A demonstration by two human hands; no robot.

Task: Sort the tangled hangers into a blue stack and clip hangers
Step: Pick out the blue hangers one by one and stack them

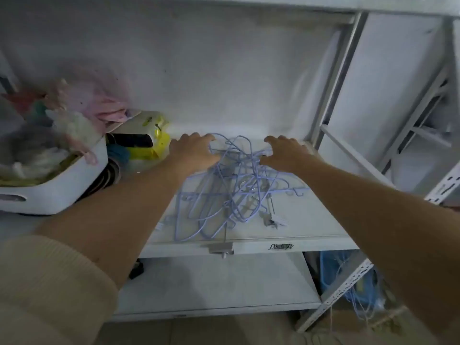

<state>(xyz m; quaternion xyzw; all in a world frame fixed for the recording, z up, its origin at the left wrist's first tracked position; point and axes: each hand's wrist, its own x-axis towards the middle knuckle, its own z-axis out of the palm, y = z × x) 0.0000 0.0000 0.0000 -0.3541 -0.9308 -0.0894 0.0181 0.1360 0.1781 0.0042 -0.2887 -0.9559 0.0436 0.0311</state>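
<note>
A: Head view. What has been completed?

B: No sorting is seen to have been done. The tangled hangers (231,185) are found in one interlocked pile on the white shelf (311,227), near its front edge. Blue wire loops are crossed through one another; at least one metal clip hanger (221,249) is seen at the shelf lip. No separate blue stack is visible.

A: State of the hands?

B: The left hand (194,151) is laid on the far left of the pile, fingers curved over the loops; whether a wire is actually gripped cannot be told. The right hand (283,153) is held at the far right, fingers spread and bent, nothing seen enclosed.

A: Remaining work?

B: All of it, by judgement: untangling, stacking and separating the clip hangers.

A: Surroundings?

B: A white tub (57,185) of bags is stood to the left.
</note>
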